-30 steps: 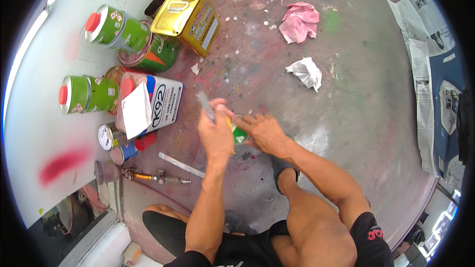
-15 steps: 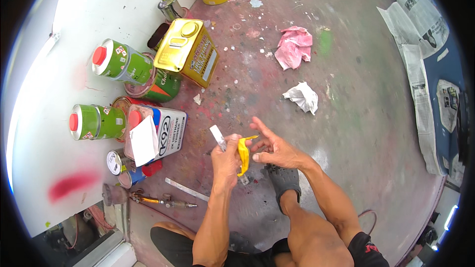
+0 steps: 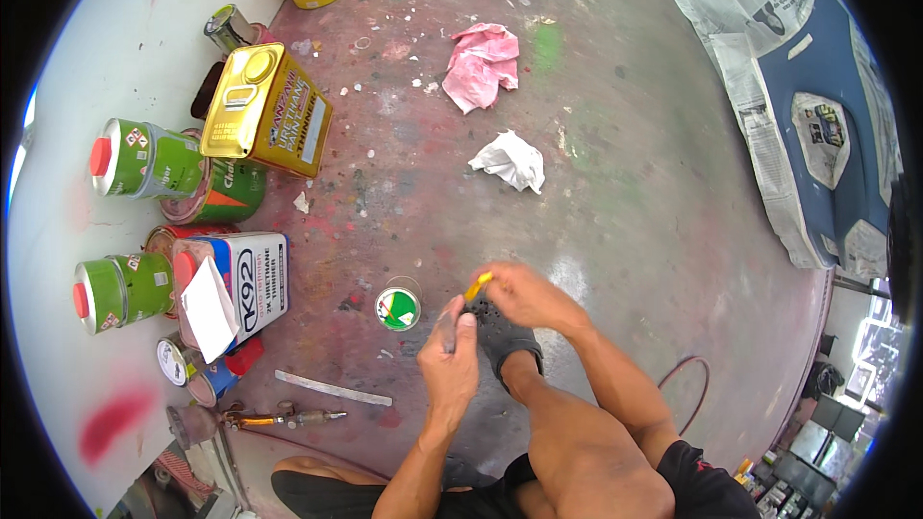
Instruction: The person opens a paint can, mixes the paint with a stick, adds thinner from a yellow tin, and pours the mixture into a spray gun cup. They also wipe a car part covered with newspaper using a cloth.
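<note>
My left hand is closed, its thumb and fingers pinching a thin grey strip that is mostly hidden. My right hand is closed on a narrow, soft-looking yellow strip. That yellow strip spans the small gap toward my left fingertips; whether it touches them I cannot tell. Just left of my hands a small round can stands on the floor, with a wire handle and a green and white top. My dark clog lies right behind both hands.
On the left stand a gold thinner tin, a white and blue tin and green cans. A spray gun and a flat pale strip lie nearer. Crumpled pink paper, white paper and a newspaper-masked blue panel lie beyond.
The view has swung right. My right hand has gone from open to closed on the yellow strip, which was in my left hand. The small can has come into sight.
</note>
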Motion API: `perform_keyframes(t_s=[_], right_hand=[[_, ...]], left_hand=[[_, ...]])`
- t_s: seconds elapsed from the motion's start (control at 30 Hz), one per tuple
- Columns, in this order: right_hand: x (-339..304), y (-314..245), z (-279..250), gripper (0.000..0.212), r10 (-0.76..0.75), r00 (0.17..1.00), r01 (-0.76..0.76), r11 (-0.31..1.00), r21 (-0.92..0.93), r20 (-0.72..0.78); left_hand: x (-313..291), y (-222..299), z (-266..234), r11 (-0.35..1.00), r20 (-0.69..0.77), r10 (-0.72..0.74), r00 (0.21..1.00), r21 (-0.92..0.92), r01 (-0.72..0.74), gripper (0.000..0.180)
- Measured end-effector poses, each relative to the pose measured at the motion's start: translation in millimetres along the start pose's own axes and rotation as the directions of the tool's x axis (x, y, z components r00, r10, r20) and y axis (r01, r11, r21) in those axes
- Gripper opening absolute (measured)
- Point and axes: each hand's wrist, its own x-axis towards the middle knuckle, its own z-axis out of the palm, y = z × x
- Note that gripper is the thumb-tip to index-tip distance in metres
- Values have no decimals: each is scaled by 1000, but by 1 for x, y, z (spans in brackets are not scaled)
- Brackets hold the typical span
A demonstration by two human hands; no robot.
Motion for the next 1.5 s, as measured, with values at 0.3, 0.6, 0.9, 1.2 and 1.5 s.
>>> perform_keyframes(t_s=[0.3, 0.6, 0.9, 1.2, 1.5], right_hand=[[31, 12, -34, 39, 297, 923, -245, 944, 220, -244], [74, -4, 7, 27, 142, 926, -117, 989, 90, -351], [134, -21, -12, 59, 77, 884, -90, 996, -6, -462], [164, -28, -12, 41, 78, 897, -75, 997, 24, -436], [174, -50, 33, 30, -50, 909, 78, 996, 51, -415]], left_hand=[[8, -32, -55, 948, -307, 73, 949, 316, 29, 71], [37, -46, -52, 926, -309, -44, 950, 344, 155, 102], [54, -48, -54, 946, -430, 50, 902, 311, 96, 92], [70, -47, -71, 993, -429, -58, 901, 71, 98, 91], [39, -58, -82, 892, -216, -337, 916, -384, 238, 27]])
